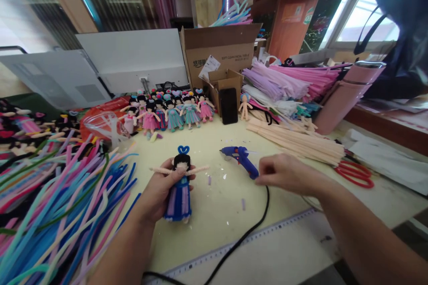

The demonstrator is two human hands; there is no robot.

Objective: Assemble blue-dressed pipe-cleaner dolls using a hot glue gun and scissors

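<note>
My left hand (162, 191) holds a small pipe-cleaner doll (180, 198) upright around its back, the thumb across its chest. The doll has black hair, a blue heart on top, outstretched cream arms and a blue and lilac striped skirt. A blue glue gun (241, 160) lies on the table, its nozzle toward the left. Right beside the end of its handle is my right hand (284, 173), fingers curled and closed. Whether they touch the handle or pinch anything small, I cannot tell. The gun's black cord (249, 231) runs toward the front edge.
Finished dolls (174, 113) stand in rows at the back, near a phone (229, 106) and a cardboard box (220, 53). Loose pipe cleaners (76, 205) cover the left side. At right are cream pipe cleaners (297, 141), red-handled scissors (354, 173) and a pink flask (349, 95). A measuring tape (214, 256) crosses the front.
</note>
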